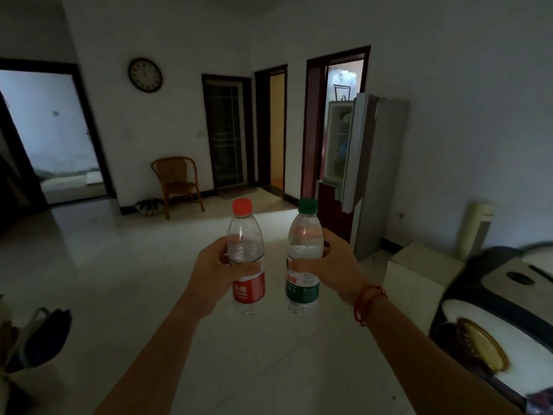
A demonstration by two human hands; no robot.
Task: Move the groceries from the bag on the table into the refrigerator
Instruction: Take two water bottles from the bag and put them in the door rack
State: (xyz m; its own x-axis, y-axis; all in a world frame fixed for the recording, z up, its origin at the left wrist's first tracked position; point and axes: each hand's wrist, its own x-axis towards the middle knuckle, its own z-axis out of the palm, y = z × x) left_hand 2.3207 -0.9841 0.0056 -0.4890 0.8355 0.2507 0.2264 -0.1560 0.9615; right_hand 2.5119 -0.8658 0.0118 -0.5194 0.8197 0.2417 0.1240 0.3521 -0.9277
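I am holding a bottle upright in each hand, out in front of me. My left hand (214,271) is wrapping its fingers round the middle of the red-capped bottle (247,259), and my right hand (332,265) is gripping the green-capped bottle (303,259) the same way. The two bottles are standing close side by side, not touching. The refrigerator (374,175) is waiting ahead and to my right against the wall, well apart from me, with its upper door (338,145) hanging open. I am judging that the carry across the tiled floor (149,280) is the step in hand.

What is worrying me is that both hands are full. If that door is drifting shut as I arrive, I am having nothing free to catch it and would be nudging it with an elbow or a bottle. The floor is looking glossy, so a hurried step could be slipping. A white box (419,274) is sitting low beside the refrigerator, and I could be knocking into it while watching the shelves. The bottles are smooth plastic, so a slack grip could be letting one slide and drop.
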